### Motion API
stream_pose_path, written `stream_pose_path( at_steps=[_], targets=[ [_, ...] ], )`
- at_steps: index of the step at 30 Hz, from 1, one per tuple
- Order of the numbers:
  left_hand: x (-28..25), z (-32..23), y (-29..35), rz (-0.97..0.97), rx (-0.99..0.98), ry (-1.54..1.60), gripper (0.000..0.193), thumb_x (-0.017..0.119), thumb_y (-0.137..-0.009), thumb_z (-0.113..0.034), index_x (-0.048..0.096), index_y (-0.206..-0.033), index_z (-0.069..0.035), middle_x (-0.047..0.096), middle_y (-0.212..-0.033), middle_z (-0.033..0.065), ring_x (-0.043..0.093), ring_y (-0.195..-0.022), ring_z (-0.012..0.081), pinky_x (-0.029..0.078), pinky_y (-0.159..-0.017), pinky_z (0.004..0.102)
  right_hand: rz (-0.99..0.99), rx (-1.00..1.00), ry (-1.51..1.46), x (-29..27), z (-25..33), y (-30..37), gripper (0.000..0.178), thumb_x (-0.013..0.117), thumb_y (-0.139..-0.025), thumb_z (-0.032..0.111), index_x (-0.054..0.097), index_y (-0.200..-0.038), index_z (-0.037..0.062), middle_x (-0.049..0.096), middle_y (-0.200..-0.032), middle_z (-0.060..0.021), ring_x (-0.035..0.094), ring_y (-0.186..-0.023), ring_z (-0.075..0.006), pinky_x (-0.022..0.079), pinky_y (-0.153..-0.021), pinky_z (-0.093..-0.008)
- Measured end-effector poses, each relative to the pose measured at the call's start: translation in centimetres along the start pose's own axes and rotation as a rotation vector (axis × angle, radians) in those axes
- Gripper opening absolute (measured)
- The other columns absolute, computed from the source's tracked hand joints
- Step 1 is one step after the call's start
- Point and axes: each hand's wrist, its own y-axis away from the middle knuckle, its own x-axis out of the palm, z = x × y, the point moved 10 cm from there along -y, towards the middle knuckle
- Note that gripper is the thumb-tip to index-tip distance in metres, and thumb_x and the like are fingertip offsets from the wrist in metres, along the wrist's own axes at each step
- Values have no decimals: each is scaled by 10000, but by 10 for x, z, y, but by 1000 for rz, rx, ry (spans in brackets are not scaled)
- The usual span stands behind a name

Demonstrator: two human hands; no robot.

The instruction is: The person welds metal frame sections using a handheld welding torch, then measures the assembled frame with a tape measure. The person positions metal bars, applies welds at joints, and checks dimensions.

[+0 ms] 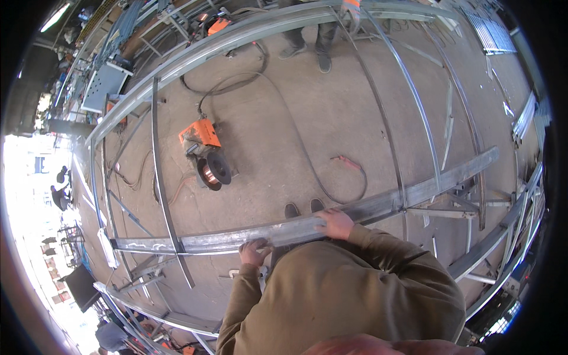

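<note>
We hold the near metal beam [296, 229], our left hand [255, 254] and right hand [336, 224] curling fingers over it. Farther left sits an orange welding unit [203, 134].

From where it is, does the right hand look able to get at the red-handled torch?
Probably not without leaning over and down: the red-handled torch lies on the floor, beyond the raised steel beam that the right hand is touching.
</note>
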Motion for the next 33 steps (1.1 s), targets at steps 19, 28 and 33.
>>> stream_pose_path(
  at_steps=[19,28,33],
  targets=[
    [-39,8,24,-210,2,131,594,708,-861,-598,673,-1326,-229,642,-1382,109,528,-1354,351,326,-1171,554,209,-297,400,43,62,19,273,723,-875,328,756,-1063,132,736,-1028,-99,664,-992,-335,495,-894,-478],
    [-169,306,183,-644,-972,-50,926,722,-875,-551,354,-1585,-84,402,-1615,150,329,-1507,371,223,-1252,506,-129,-186,572,61,74,46,250,677,-876,178,712,-1112,103,729,-1091,-111,660,-1042,-344,480,-979,-491],
    [-130,429,206,-278,-914,304,700,614,-960,-559,502,-1502,-131,599,-1404,239,548,-1333,409,420,-1120,503,-186,74,757,81,71,47,279,667,-880,151,691,-1152,96,709,-1151,-130,621,-1158,-337,390,-1120,-566]
  ],
)
